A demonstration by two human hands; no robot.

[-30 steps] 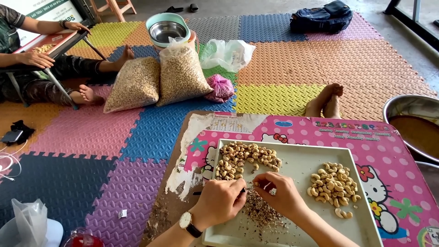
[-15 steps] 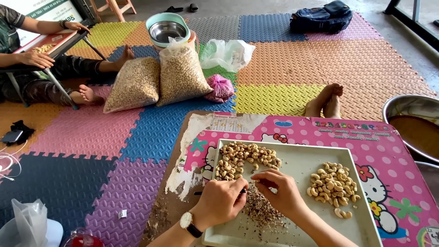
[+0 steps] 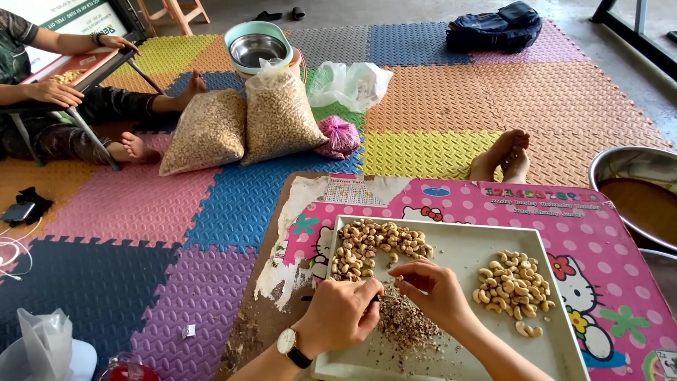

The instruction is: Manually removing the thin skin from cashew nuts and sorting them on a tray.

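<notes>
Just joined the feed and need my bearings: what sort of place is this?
Probably an informal home or small workshop floor where cashews are peeled by hand. Coloured foam mats cover the floor, two full bags of nuts lie on them, and a tray on a low pink table holds sorted nut piles.

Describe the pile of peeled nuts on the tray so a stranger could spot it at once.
On the low pink table lies a pale rectangular tray. The pile of peeled nuts sits at its right side, paler and cleaner than the browner unpeeled pile at the tray's upper left.
</notes>
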